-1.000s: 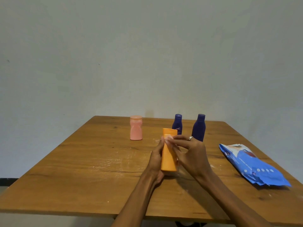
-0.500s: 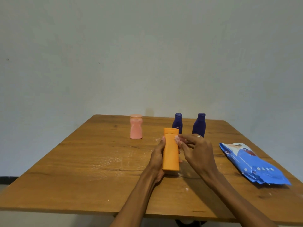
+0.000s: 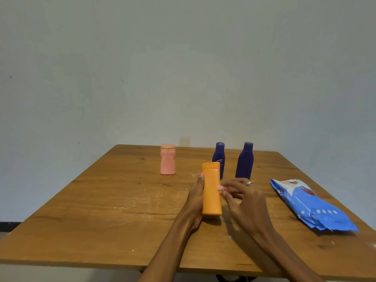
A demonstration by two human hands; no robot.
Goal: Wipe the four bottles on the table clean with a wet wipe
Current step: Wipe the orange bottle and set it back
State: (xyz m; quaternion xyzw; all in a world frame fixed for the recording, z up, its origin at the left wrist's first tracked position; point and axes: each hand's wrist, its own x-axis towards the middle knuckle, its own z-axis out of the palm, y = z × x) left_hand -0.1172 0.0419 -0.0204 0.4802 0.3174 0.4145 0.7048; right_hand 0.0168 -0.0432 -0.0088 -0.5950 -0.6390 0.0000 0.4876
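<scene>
The left hand (image 3: 195,197) grips the orange bottle (image 3: 211,190) from its left side, holding it upright near the middle of the table (image 3: 101,210), likely to steady it. The right hand (image 3: 242,197) pinches a small wet wipe (image 3: 221,188) against the bottle's right side to rub it. Behind stand a pink bottle (image 3: 168,159) and two blue bottles (image 3: 244,161); the wipe pack (image 3: 313,206) lies within reach on the right.

An orange bottle (image 3: 211,190) stands upright before a pink bottle (image 3: 167,159) and two dark-blue bottles (image 3: 244,161).
</scene>
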